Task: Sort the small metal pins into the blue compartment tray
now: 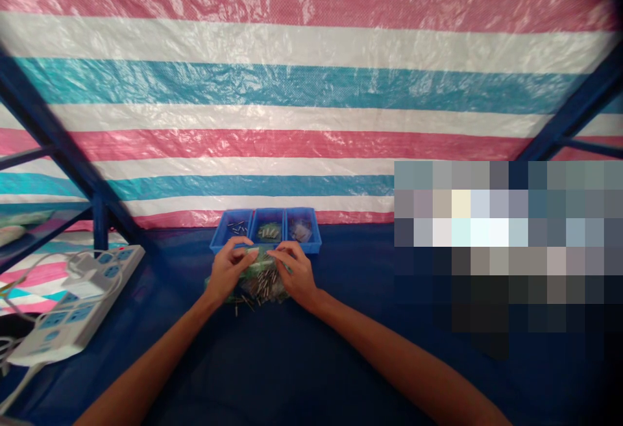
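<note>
My left hand (228,273) and my right hand (294,271) rest side by side on a clear greenish plastic bag (260,281) full of small metal pins, lying on the dark blue table. The fingers of both hands are curled and pinch the bag's upper edge. A few loose pins (242,304) lie on the table by the bag's lower left corner. Just behind the hands stand three small blue bins (265,226) in a row, each with small parts inside.
A white power strip (78,302) with a plugged-in adapter and white cables lies at the left edge. Blue metal frame bars (58,147) rise at left and right. A striped red, white and teal tarp (302,88) hangs behind. A blurred patch covers the right.
</note>
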{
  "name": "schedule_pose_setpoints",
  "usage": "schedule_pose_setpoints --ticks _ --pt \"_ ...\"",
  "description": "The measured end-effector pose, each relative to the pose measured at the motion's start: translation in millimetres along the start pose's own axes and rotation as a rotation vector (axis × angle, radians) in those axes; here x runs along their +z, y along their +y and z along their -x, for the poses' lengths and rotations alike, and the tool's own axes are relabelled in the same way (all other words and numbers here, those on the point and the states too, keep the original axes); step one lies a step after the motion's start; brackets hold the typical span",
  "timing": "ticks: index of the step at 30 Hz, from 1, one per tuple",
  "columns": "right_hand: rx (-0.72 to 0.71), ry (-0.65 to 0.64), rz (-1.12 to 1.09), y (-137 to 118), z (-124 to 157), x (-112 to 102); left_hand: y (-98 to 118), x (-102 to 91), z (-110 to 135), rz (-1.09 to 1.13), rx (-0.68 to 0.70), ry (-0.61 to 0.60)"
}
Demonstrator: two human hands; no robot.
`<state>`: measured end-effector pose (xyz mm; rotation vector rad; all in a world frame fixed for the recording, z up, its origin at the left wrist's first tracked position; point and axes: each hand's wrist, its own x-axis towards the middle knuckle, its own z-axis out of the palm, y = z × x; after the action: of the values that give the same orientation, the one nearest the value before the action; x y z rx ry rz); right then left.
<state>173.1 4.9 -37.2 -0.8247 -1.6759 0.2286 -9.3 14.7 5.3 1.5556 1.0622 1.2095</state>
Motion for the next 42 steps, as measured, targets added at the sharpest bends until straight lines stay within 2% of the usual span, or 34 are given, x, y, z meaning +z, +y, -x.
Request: schedule_pose_setpoints --ticks 7,12,14,21,23,28,33,35,39,42 --pt "0.036 0.008 0.005 -2.0 -1.4 -2.8 1.0 1.1 -2.0 -0.052 -0.027 -0.119" --pt "0.101 -0.025 0.053 -8.2 -4.4 -6.8 5.4 -1.8 -0.8 -0.239 0.153 -0.049" --pt "0.129 -0.025 0.079 -8.5 -4.6 -6.1 4.8 -3.3 -0.5 -0.274 0.181 -0.066" --pt "0.249 0.014 -0.061 -7.5 -3.5 -1.4 -0.7 0.9 1.0 -0.116 0.082 -0.034" --pt "0.219 -0.007 -0.068 -7.2 -3.3 -2.9 2.6 3.2 1.6 -0.036 0.076 -0.053" --pt "0.035 -0.071 -0.019 -4.0 -5.7 -5.5 9.7 3.3 -0.5 0.090 0.076 -0.037" --pt "0.013 -0.122 0.065 -2.0 -13.9 -7.4 11.9 0.7 -3.3 0.119 0.066 -0.035" --pt "0.064 -0.142 0.072 -1.6 -22.2 -11.7 12.3 0.5 -3.5 0.105 0.073 -0.004" --pt "0.268 -0.151 0.129 6.5 -51.8 -17.8 8.3 -0.3 -3.4 0.019 0.106 0.099" --pt "0.392 -0.226 0.223 19.3 -77.1 -13.7 6.7 -4.7 -4.2 -0.122 0.149 0.146"
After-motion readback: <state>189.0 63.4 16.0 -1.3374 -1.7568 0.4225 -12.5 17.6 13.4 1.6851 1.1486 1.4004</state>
